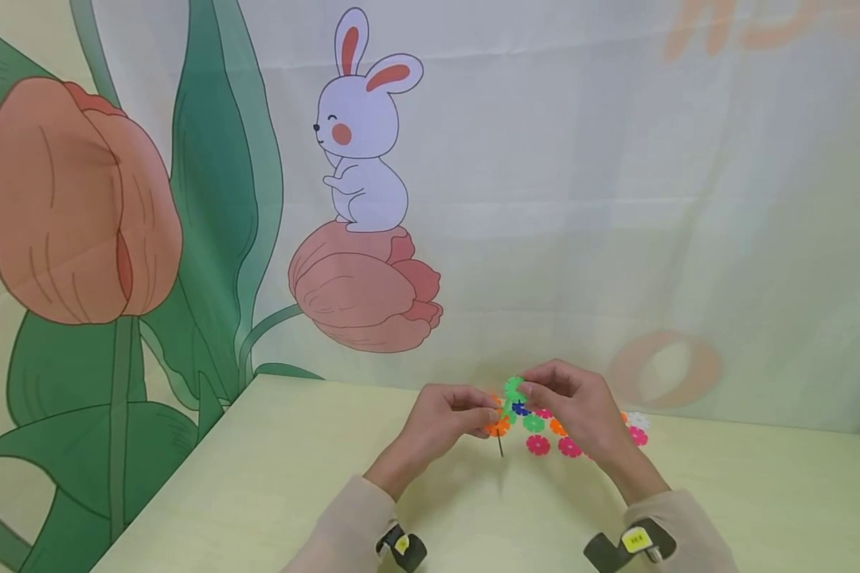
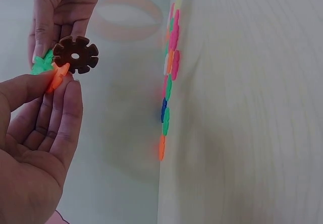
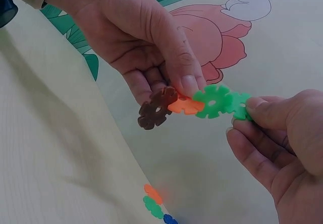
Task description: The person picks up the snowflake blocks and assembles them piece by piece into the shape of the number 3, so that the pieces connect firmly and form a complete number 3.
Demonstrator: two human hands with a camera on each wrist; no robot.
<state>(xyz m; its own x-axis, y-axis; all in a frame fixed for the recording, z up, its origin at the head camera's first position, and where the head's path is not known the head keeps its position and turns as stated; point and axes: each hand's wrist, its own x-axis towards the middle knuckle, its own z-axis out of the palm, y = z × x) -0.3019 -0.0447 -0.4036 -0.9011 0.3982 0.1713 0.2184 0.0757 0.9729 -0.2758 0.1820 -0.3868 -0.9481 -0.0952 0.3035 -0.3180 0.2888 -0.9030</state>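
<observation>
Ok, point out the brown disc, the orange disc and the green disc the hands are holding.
brown disc (image 3: 154, 114), right wrist view, near its centre hole.
orange disc (image 3: 184, 105), right wrist view, its exposed face.
green disc (image 3: 214, 101), right wrist view, beside its centre hole.

A pale yellow-green table (image 1: 272, 477) with faint wood grain occupies the lower part of the head view. Directly behind it hangs a printed fabric backdrop (image 1: 616, 199), lightly creased. The print shows a white rabbit (image 1: 361, 127) seated on a pink tulip (image 1: 365, 290), a larger tulip (image 1: 79, 207) at left, and green leaves (image 1: 215, 183). Lighting is soft and even
</observation>
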